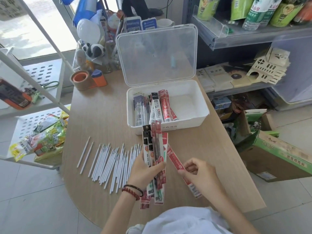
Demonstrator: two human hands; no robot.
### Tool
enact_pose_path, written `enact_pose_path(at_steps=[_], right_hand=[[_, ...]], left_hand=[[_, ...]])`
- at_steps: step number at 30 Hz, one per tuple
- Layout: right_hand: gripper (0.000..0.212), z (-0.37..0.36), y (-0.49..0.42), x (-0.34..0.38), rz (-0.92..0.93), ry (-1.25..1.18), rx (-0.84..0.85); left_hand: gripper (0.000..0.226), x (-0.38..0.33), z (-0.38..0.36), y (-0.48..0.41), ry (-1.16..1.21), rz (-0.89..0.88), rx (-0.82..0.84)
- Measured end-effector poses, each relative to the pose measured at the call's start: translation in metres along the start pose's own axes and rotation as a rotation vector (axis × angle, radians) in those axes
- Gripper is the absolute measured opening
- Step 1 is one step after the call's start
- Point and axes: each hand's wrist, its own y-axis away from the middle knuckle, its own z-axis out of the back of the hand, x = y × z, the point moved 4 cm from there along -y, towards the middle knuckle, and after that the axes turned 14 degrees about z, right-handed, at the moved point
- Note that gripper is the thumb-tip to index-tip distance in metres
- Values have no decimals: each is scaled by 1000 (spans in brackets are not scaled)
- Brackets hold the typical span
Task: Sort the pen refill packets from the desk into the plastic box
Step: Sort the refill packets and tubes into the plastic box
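The left hand (145,171) grips a bunch of pen refill packets (156,149) above the desk (101,115). Just beside it, the right hand (200,174) pinches one red packet (175,159). It should pull this one free slowly, then lay it flat by the other red ones. Farther back, the plastic box (201,115) sits open. Sorted packets (152,107) fill its left side, and its right side is bare.

Rounded wood-grain desk (104,115) is set on pale grey floor tiles (30,200); a white metal rack (40,73) with perforated shelves is placed at its left; strong daylight is admitted through glazing (25,31) at upper left; grey shop shelving (236,39) is noted at right, stocked; a green-printed cardboard box (273,162) is seen on the floor below.
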Motion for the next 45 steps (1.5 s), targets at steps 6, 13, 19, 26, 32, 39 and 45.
enact_pose_path(at_steps=[6, 13, 19, 26, 32, 39, 45], right_hand=[[22, 38, -31, 51, 166, -342, -108], [16, 60, -111, 81, 372, -272, -283], [14, 55, -179, 61, 269, -204, -125], [17, 41, -197, 49, 234, -115, -167], [31, 26, -206, 41, 176, 115, -20], [26, 33, -199, 50, 251, 88, -145], [13, 34, -186, 71, 428, -158, -104]], left_hand=[[33, -59, 34, -6, 49, -137, -91], [41, -117, 46, -48, 137, -305, -149], [36, -131, 38, -66, 188, -380, -138], [36, -114, 43, -88, 329, -239, -152], [24, -116, 40, -86, 322, -284, -164], [22, -116, 41, -81, 310, -323, -180], [27, -117, 41, -80, 340, -327, -180]])
